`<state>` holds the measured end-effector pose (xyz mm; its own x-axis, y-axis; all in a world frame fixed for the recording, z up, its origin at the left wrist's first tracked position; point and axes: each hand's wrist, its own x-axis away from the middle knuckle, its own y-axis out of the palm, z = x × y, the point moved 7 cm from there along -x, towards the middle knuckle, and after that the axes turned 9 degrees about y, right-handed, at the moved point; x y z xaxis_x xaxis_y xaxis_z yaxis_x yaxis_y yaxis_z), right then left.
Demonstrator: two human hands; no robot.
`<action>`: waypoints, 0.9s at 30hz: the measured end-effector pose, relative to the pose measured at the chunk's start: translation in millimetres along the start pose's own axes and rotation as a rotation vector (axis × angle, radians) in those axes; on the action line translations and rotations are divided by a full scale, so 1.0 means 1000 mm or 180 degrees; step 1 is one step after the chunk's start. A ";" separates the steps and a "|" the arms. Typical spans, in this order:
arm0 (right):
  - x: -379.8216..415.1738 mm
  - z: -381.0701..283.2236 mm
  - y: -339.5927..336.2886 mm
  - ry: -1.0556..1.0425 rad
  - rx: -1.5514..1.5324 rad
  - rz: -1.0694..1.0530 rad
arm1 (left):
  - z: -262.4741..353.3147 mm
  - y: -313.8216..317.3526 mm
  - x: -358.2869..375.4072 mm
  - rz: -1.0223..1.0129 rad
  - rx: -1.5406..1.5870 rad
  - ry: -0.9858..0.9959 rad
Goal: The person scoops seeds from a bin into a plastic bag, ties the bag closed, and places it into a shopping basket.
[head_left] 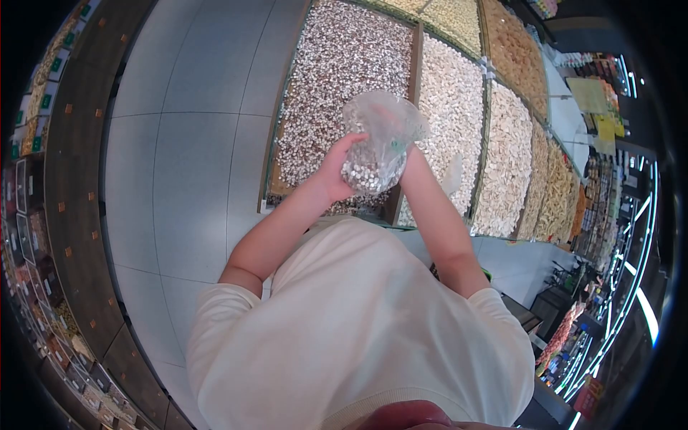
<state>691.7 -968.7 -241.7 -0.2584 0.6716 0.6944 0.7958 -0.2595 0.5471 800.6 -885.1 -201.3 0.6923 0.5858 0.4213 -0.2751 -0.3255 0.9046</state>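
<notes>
A clear plastic bag (390, 132) is held up in front of me over the bin, its upper part puffed wide. Small whitish pieces with dark bits (364, 176) lie in its lower part. My left hand (337, 170) is closed on the bag's left side, the thumb across its front. On the other side my right hand (411, 166) grips the bag, its fingers mostly hidden behind the plastic. Beneath the bag spreads a bin of similar speckled white and dark pieces (333, 64).
Right of this bin, past a wooden divider (416, 64), is a bin of pale pieces (451, 93) with a translucent scoop-like item (453, 174) on it. More bins of pale flakes (505, 158) follow. Grey floor tiles (190, 143) and a dark shelf edge (79, 179) are at left.
</notes>
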 end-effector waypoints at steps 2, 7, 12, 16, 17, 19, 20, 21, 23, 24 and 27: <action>-0.006 -0.002 -0.003 0.0007 0.0125 0.0036 | 0.003 0.001 -0.004 -0.0026 0.0036 0.0020; -0.007 -0.001 0.002 0.0199 -0.0509 -0.0303 | 0.010 0.011 -0.004 -0.0001 0.0043 0.0062; -0.054 -0.008 -0.043 -0.0257 0.0258 -0.0197 | 0.014 0.005 -0.013 -0.0003 0.0022 0.0092; -0.045 -0.017 -0.029 -0.0155 0.0076 -0.0186 | 0.017 0.010 -0.019 -0.0125 0.0024 0.0072; -0.043 -0.020 -0.025 -0.0130 0.0029 -0.0184 | 0.018 0.011 -0.019 -0.0145 0.0022 0.0060; -0.036 -0.024 -0.018 -0.0088 -0.0067 -0.0183 | 0.019 0.013 -0.023 -0.0167 0.0042 0.0057; -0.034 -0.027 -0.016 -0.0068 -0.0116 -0.0178 | 0.019 0.015 -0.026 -0.0190 0.0067 0.0053; -0.032 -0.029 -0.014 -0.0050 -0.0166 -0.0173 | 0.019 0.016 -0.028 -0.0189 0.0062 0.0044; -0.037 -0.031 -0.022 -0.0038 -0.0220 -0.0164 | 0.021 0.017 -0.030 -0.0034 -0.0030 0.0040; -0.040 -0.035 -0.024 -0.0178 0.0059 -0.0190 | 0.021 0.018 -0.030 -0.0033 -0.0032 0.0033; -0.036 -0.036 -0.028 -0.0346 0.0390 -0.0203 | 0.018 0.021 -0.029 -0.0024 -0.0033 0.0011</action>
<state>658.7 -1010.9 -265.2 -0.2549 0.7568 0.6019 0.8422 -0.1321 0.5228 786.4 -922.6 -195.8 0.6921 0.5907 0.4147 -0.2767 -0.3135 0.9084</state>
